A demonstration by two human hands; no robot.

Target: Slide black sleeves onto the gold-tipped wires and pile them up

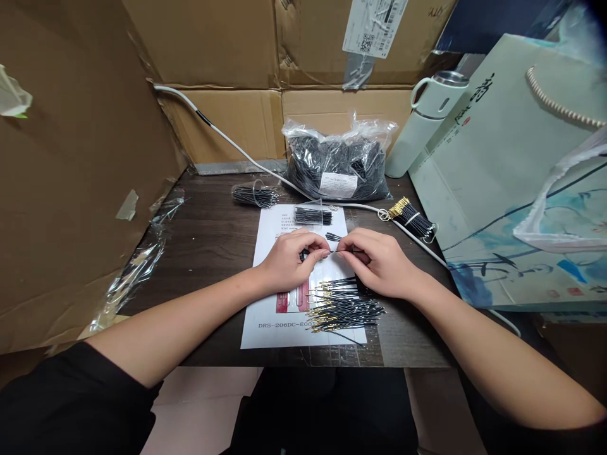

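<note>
My left hand [294,259] is closed in a pinch over the printed sheet [265,316], thumb against forefinger. Opposite it, my right hand [374,260] pinches too, and a thin short wire [334,251] spans the small gap between the fingertips. Something black shows inside the curl of my left hand; its kind is hidden. Just beyond the fingertips lie a few loose black wires [333,237]. Below my hands a spread pile of black wires with gold-coloured terminals [344,308] covers the lower right of the sheet.
Behind the sheet sit two bundles of black wires [313,216] [256,196] and a large plastic bag of wires [337,161]. At right are a tied gold-tipped bundle [412,218], a white cable [427,251], a bottle [427,120] and a paper bag [516,189]. Cardboard walls [218,126] enclose the table.
</note>
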